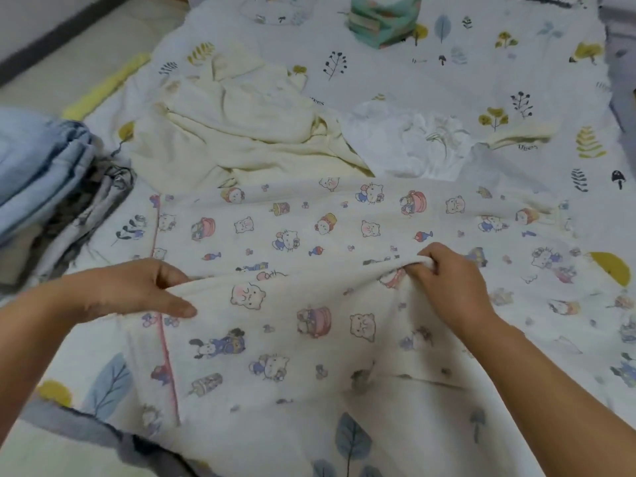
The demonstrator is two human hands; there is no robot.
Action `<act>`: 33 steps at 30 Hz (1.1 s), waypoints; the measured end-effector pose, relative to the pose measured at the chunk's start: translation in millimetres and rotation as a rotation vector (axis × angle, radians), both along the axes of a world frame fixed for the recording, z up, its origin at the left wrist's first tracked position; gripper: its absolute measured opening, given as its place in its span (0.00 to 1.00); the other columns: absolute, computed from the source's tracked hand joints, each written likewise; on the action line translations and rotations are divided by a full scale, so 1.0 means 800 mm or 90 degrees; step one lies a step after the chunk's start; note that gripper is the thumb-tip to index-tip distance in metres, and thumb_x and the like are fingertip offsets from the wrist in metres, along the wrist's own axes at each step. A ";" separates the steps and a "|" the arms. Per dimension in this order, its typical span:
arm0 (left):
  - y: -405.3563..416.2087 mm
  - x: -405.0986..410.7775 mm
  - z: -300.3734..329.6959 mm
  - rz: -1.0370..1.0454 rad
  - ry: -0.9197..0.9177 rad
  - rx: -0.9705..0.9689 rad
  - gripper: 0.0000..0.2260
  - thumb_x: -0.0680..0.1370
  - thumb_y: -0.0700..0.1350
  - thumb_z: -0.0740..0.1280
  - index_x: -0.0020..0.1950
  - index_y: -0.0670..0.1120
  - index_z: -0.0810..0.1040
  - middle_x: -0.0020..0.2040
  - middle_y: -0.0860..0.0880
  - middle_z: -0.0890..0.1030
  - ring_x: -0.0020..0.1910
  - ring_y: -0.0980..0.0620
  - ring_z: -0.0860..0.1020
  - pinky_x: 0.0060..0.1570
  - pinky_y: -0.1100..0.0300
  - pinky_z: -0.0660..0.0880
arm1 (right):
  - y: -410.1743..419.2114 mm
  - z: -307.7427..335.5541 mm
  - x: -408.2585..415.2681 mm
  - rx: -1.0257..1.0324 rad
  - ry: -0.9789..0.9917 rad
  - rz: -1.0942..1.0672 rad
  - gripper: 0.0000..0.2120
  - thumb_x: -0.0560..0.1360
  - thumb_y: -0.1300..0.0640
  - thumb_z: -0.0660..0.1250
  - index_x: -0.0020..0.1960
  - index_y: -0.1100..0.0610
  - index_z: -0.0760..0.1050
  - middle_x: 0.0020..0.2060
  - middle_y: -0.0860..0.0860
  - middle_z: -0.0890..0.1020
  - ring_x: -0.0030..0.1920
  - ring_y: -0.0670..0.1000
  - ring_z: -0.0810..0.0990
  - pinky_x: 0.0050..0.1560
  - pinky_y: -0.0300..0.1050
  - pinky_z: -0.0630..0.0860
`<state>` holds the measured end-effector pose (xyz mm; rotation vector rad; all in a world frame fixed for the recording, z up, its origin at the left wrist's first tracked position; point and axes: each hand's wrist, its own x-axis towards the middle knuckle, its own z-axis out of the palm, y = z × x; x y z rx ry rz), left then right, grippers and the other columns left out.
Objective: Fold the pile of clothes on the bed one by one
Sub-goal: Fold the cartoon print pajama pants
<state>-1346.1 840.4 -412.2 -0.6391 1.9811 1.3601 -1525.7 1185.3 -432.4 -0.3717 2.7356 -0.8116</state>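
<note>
A cream garment printed with cartoon cats and bears (pixel 309 235) lies spread across the bed in front of me, with pink piping along its left edge. My left hand (pixel 137 290) pinches a raised fold of it at the left, thumb on top. My right hand (pixel 444 273) grips the same fold at the right, fingers curled into the cloth. Between both hands the fold stands up as a ridge. Behind it lie a crumpled cream garment (pixel 234 132) and a crumpled white one (pixel 413 146).
A stack of folded blue and grey clothes (pixel 44 187) sits at the left edge. The bed sheet (pixel 481 63) is white with leaf and mushroom prints. A teal patterned package (pixel 382 18) stands at the far end. Floor shows at the upper left.
</note>
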 end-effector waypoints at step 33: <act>0.004 0.051 -0.147 -0.018 0.258 -0.658 0.28 0.76 0.51 0.57 0.74 0.40 0.60 0.74 0.35 0.59 0.73 0.35 0.57 0.67 0.35 0.55 | -0.146 -0.132 0.134 0.318 0.052 0.154 0.35 0.76 0.44 0.60 0.76 0.55 0.49 0.75 0.64 0.48 0.74 0.66 0.49 0.69 0.68 0.48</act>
